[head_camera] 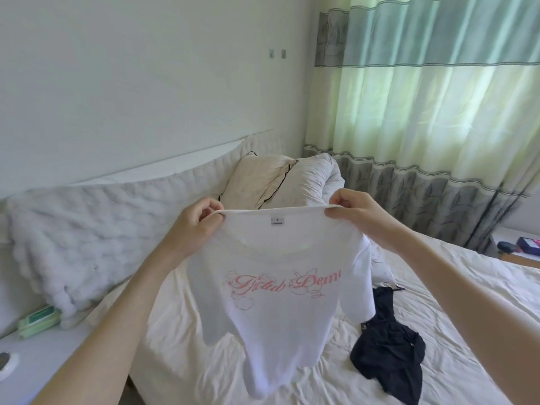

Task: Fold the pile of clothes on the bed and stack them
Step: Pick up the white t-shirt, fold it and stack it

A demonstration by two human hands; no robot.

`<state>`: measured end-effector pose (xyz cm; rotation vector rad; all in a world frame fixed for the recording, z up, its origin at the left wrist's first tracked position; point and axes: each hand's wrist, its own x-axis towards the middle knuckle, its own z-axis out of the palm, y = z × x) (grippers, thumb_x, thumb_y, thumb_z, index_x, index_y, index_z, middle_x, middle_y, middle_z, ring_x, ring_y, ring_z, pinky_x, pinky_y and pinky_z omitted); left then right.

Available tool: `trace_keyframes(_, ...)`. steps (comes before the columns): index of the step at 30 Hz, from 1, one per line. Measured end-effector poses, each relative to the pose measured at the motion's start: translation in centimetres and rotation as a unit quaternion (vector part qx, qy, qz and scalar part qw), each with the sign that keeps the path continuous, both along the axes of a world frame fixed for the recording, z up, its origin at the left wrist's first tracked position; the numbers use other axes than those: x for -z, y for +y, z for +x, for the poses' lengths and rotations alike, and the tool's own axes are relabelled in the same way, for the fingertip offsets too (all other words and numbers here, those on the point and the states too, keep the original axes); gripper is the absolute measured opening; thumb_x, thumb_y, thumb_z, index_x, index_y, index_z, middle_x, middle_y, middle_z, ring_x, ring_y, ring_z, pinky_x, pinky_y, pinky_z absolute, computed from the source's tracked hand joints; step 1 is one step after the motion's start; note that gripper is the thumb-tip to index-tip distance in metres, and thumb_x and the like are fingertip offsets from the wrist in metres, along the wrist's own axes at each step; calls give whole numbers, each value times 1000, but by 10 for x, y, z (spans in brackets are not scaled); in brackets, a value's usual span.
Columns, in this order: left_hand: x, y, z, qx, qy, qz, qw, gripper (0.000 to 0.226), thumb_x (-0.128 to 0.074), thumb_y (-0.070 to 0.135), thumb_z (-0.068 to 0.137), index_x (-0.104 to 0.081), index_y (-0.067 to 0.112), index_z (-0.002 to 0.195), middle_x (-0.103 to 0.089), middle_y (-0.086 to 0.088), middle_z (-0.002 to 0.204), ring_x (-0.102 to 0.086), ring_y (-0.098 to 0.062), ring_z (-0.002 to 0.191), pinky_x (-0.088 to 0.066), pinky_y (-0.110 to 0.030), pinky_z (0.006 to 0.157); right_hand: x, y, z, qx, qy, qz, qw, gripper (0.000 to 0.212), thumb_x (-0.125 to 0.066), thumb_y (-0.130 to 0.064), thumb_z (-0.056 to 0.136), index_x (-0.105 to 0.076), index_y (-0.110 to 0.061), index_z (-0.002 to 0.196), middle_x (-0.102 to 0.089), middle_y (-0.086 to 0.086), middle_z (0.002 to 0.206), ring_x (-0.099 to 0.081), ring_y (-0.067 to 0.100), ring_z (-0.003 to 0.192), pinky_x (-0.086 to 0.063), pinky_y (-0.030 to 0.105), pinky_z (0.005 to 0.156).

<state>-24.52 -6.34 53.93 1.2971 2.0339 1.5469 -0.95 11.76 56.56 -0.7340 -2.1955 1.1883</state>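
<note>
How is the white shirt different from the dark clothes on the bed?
The white shirt has pink curly writing across it; the dark garment looks plain navy or black. The white shirt is held up in the air, spread open, the left hand and right hand pinching its shoulders; the dark garment lies crumpled on the bed, touched by no hand. Neither is folded yet.
</note>
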Motion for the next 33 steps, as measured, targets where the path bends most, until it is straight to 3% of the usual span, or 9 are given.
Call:
trace_keyframes(4,3,-8,-11,26,25,-12,999,9,-62,15,88,-63,18,79,-52,-7,76,-45,-15,70,-35,-24,62,5,7,6,-79,-64,-94,990,16,-71,-25,79,-64,-13,87,-59,9,86,-54,22,81,-38,37,76)
trace_keyframes(8,18,-25,-20,101,-45,-87,990,15,-72,39,80,-71,25,83,-62,-5,82,-55,-15,78,-43,-21,68,19,12,15,-166,-92,-209,959,27,-63,-13,81,-65,-3,106,-70,11,99,-67,20,91,-52,27,80)
trace_keyframes(11,32,-41,-25,203,-120,-155,959,50,-80,51,62,-69,24,102,-67,-11,104,-63,-18,95,-47,-30,83,33,10,17,-113,-121,-125,978,15,-60,-6,90,-70,-9,99,-71,2,89,-66,14,84,-49,20,75)
trace_keyframes(13,43,-48,-25,227,-129,-162,952,40,-78,42,71,-68,25,106,-68,-6,108,-64,-16,99,-50,-27,84,44,6,17,-53,-129,-31,990,11,-62,-16,90,-71,-19,84,-64,-9,71,-57,8,70,-41,15,64)
trace_keyframes(15,56,-52,-19,178,-82,-138,971,9,-69,30,84,-71,28,92,-72,1,97,-65,-12,90,-50,-23,78,60,1,17,-19,-110,-3,994,17,-62,-23,91,-69,-16,77,-56,-7,64,-49,10,62,-34,17,59)
trace_keyframes(18,85,-56,-9,62,-11,-112,992,18,-62,20,89,-69,27,74,-69,10,76,-60,-8,72,-45,-19,67,91,-11,24,-2,-68,-5,998,22,-59,-27,92,-68,-11,80,-53,2,68,-46,14,63,-35,25,59)
trace_keyframes(21,118,-67,8,10,-7,-117,993,15,-64,25,88,-66,22,73,-66,14,73,-61,-9,68,-45,-20,64,120,-26,37,28,-62,-7,998,27,-60,-28,92,-67,-29,66,-50,-14,56,-43,6,54,-35,15,53)
trace_keyframes(28,142,-94,35,-12,13,-123,992,24,-64,34,85,-62,35,61,-54,14,53,-44,-3,52,-33,-10,50,136,-56,75,62,-169,-39,983,31,-71,-38,80,-66,-29,51,-50,-16,46,-42,-2,43,-30,10,43)
trace_keyframes(33,124,-99,32,59,-4,-166,984,24,-60,62,65,-68,41,70,-64,8,64,-48,-1,56,-36,-13,57,122,-62,97,0,-268,-81,960,22,-69,-34,83,-74,-13,76,-60,0,66,-52,11,64,-39,27,65)
